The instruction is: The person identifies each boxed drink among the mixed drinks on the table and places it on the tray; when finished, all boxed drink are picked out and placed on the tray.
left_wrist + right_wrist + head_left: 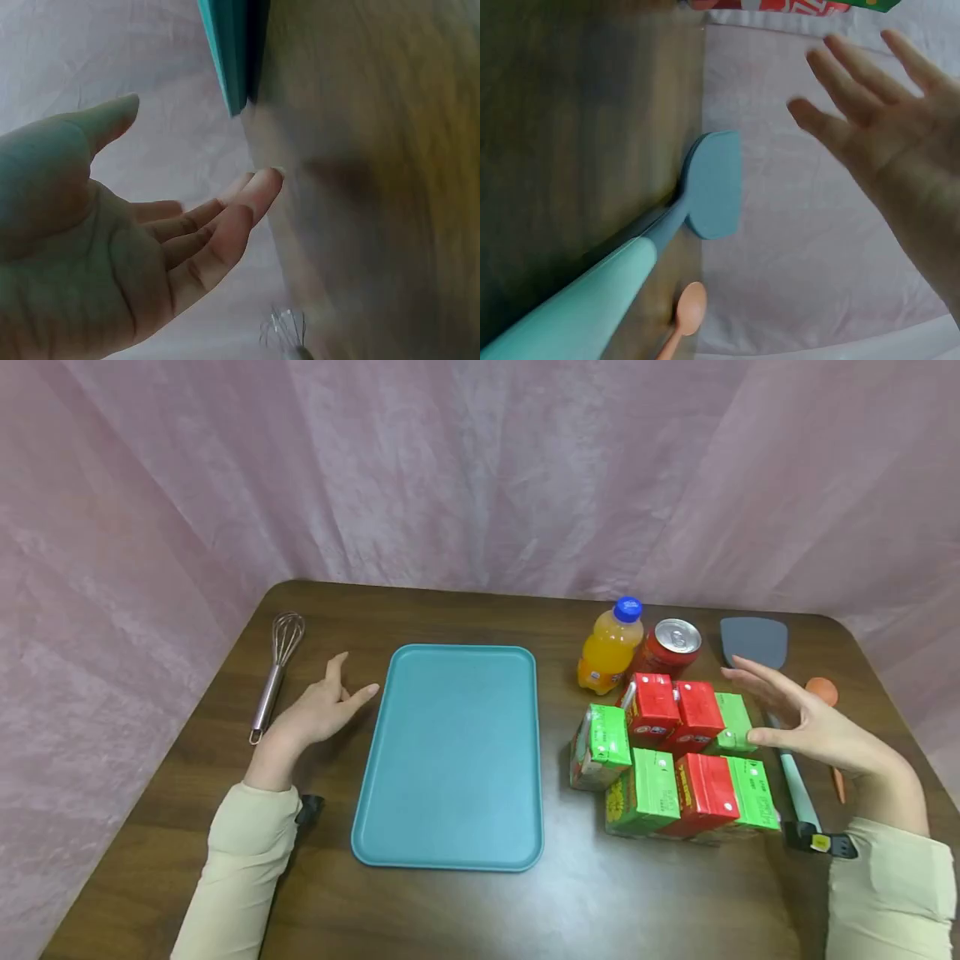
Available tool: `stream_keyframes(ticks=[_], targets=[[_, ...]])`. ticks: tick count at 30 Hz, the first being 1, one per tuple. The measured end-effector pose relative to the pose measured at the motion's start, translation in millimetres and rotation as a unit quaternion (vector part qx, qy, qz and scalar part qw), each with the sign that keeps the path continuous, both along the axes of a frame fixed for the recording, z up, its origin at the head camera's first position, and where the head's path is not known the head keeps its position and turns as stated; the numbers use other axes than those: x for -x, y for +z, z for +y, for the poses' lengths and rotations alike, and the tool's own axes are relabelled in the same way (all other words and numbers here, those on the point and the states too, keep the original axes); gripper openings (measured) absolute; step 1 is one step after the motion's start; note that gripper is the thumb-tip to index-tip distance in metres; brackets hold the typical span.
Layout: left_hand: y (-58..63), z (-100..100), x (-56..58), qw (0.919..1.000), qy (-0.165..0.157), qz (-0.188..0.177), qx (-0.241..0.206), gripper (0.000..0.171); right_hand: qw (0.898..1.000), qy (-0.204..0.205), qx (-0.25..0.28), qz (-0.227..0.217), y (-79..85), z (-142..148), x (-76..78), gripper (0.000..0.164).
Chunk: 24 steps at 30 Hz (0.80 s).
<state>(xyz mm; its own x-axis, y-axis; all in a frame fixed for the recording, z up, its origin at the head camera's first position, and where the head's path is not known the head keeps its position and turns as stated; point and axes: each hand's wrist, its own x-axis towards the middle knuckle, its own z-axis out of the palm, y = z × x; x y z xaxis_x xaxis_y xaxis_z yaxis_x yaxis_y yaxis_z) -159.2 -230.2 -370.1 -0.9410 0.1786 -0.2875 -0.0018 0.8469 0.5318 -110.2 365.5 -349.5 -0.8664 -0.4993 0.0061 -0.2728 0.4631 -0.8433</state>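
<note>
My left hand hovers between a metal whisk and the blue tray, fingers spread and holding nothing. In the left wrist view its palm shows bare, thumb apart from the fingers. On the right, my right hand is over the far side of a cluster of juice boxes, fingers extended, thumb near a green juice box; whether it touches is unclear. Red juice boxes and other green ones stand together there. The right wrist view shows the fingers apart, with nothing in them.
Behind the boxes stand an orange drink bottle and a red can. A spatula with a mint handle and an orange spoon lie at the right, partly beneath the right arm. A pink curtain hangs beyond the table.
</note>
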Motion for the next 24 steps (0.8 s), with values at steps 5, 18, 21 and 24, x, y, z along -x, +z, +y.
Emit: stream_keyframes(ticks=[5,18,21,24], targets=[[-5.9,11.5,2.3,0.9993,-0.009,-0.037,0.001,0.087,0.999,0.031,0.010,-0.039,-4.8,6.5,-0.8,0.087],[-9.6,20.4,-8.4,0.9901,-0.100,-0.087,-0.048,0.064,0.995,0.069,0.003,-0.069,-19.8,5.4,4.5,0.076],[-9.7,21.4,-9.5,0.9881,-0.108,-0.095,-0.054,0.066,0.994,0.071,0.026,-0.080,-21.3,4.8,5.4,0.073],[-10.5,23.2,-10.1,0.9883,-0.109,-0.095,-0.051,0.067,0.990,0.094,0.068,-0.082,-22.7,5.2,7.3,0.072]])
